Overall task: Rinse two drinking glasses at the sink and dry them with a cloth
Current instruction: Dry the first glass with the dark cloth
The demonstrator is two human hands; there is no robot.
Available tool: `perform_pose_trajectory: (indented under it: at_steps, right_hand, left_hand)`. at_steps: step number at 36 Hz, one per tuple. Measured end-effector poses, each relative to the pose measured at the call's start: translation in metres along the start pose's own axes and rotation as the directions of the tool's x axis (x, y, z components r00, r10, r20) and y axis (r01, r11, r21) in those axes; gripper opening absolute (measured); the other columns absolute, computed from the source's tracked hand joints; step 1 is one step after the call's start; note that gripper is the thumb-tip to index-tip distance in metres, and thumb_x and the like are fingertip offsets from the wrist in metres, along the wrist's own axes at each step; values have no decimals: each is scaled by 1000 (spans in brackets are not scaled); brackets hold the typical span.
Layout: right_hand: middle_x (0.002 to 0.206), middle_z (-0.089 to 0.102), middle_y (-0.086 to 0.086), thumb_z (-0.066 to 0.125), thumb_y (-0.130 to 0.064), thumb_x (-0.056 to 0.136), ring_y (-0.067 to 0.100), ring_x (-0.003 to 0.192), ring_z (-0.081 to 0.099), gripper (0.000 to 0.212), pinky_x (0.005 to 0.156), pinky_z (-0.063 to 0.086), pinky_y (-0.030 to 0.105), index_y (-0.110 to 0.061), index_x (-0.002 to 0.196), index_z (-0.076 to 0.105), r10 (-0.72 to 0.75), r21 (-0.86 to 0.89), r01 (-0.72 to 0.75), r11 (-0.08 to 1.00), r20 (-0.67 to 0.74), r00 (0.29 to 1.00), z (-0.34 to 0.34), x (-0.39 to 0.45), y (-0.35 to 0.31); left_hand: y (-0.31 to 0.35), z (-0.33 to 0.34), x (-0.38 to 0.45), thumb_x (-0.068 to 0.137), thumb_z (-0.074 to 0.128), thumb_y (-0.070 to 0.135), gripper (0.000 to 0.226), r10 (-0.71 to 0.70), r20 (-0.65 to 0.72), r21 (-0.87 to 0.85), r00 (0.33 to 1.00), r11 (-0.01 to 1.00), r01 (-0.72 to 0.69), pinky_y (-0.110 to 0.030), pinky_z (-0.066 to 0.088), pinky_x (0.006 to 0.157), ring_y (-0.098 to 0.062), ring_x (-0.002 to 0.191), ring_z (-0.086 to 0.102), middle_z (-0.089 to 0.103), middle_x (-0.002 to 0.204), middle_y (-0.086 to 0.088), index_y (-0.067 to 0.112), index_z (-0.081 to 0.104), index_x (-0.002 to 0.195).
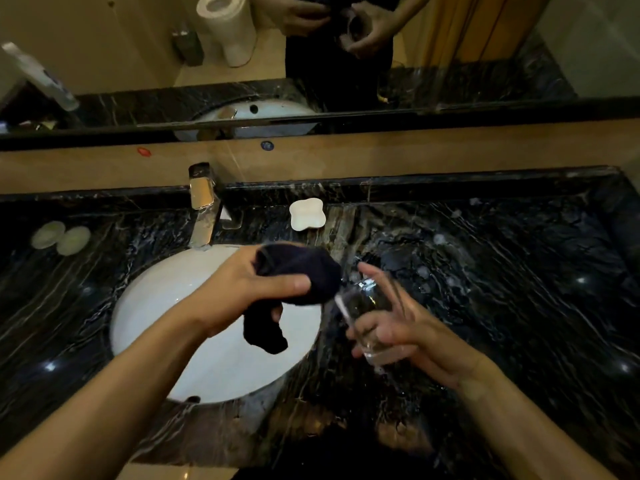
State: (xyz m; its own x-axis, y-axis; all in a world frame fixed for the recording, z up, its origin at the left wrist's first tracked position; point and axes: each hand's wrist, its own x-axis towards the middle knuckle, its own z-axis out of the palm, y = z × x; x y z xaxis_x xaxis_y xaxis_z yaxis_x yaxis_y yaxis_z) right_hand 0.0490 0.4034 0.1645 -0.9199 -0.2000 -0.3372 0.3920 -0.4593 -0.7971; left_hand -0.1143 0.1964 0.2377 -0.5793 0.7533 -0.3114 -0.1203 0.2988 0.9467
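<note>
My right hand (398, 327) is close to me. Its fingers are curled around a clear glass (372, 320). The glass is tipped, with its open end pointing up and toward the cloth. It is in the air over the dark counter (519, 289), just to the right of the sink (194, 306).

My left hand (242, 289) is a bit farther out, over the white sink bowl. It is squeezed tight around a dark cloth (298, 271). One bunched end of the cloth sticks out past my thumb and is right at the mouth of the glass. I cannot tell if it touches. The other end hangs down under my hand.

Behind the sink stands a shiny tap (202, 209). To the right of the tap, a small white dish (307, 213) sits on the counter. Far off to the left lie two pale round things (60, 237), side by side.

At the very back is a mirror (121, 46). In it I see both hands again, and a white toilet (228, 26).
</note>
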Motion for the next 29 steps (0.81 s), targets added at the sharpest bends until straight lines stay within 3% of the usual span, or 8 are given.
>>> perform_pose_trajectory:
  at_steps: [3, 5, 10, 15, 19, 22, 24, 29]
  right_hand:
    - [129, 58, 33, 79, -21, 67, 52, 103, 66, 79, 83, 56, 41, -39, 137, 45, -53, 140, 78, 987, -178, 983, 7, 2, 5]
    - [133, 58, 27, 84, -22, 65, 50, 102, 67, 77, 80, 57, 42, -30, 133, 48, -46, 213, 99, 972, -240, 970, 16, 7, 6]
    - [139, 56, 25, 92, -49, 61, 40, 121, 59, 103, 100, 50, 55, -16, 145, 43, 75, 542, 145, 828, -363, 929, 36, 33, 12]
    - [127, 64, 18, 78, -61, 72, 28, 114, 67, 77, 98, 54, 49, -19, 132, 56, 2, 403, 274, 873, -565, 825, 50, 34, 24]
    - [118, 67, -3, 61, -85, 64, 17, 114, 65, 62, 96, 53, 35, -50, 115, 60, -144, 103, 270, 957, -641, 754, 61, 33, 27]
    - [102, 74, 3, 61, -65, 85, 30, 101, 71, 41, 93, 55, 51, -32, 109, 67, -168, 36, 251, 967, -651, 740, 63, 36, 33]
    - [107, 75, 1, 53, -48, 98, 23, 101, 72, 29, 90, 57, 44, -29, 114, 67, -174, 19, 239, 971, -632, 756, 66, 34, 29]
    - [112, 74, 4, 73, -64, 67, 24, 100, 73, 66, 75, 59, 38, -21, 117, 63, -74, 227, 229, 947, -540, 838, 62, 27, 25]
  left_hand:
    - [-11, 24, -5, 72, 85, 26, 35, 115, -342, -2, 933, 992, -123, -22, 53, 58, -16, 60, 65, 72, 79, 7, 34, 70, 103]
    - [-25, 50, -7, 82, 79, 31, 28, 333, -472, 255, 816, 938, -235, -20, 54, 79, -9, 95, 66, 64, 107, 14, 40, 63, 104]
    - [-68, 108, -14, 91, 67, 37, 42, 623, -301, 543, 722, 734, -408, -46, 39, 113, -27, 144, 36, 35, 152, -13, 22, 53, 128]
    - [-78, 127, -23, 89, 63, 55, 55, 685, -198, 614, 701, 644, -457, -60, 35, 111, -40, 146, 30, 29, 159, -7, 24, 52, 133]
    - [-75, 131, -17, 99, 49, 50, 41, 621, -343, 596, 704, 724, -348, -52, 39, 111, -31, 144, 36, 35, 156, 2, 39, 49, 139]
    - [-67, 130, -8, 97, 54, 41, 31, 533, -505, 482, 679, 826, -291, -33, 43, 110, -17, 136, 46, 44, 148, 3, 36, 63, 126]
    - [-59, 128, -3, 93, 57, 33, 28, 503, -557, 433, 661, 855, -286, -24, 42, 108, -12, 132, 51, 51, 142, 2, 33, 68, 119]
    - [-40, 115, 12, 91, 58, 33, 18, 256, -637, 131, 727, 965, -225, -22, 49, 95, -6, 110, 64, 69, 116, 7, 37, 70, 104]
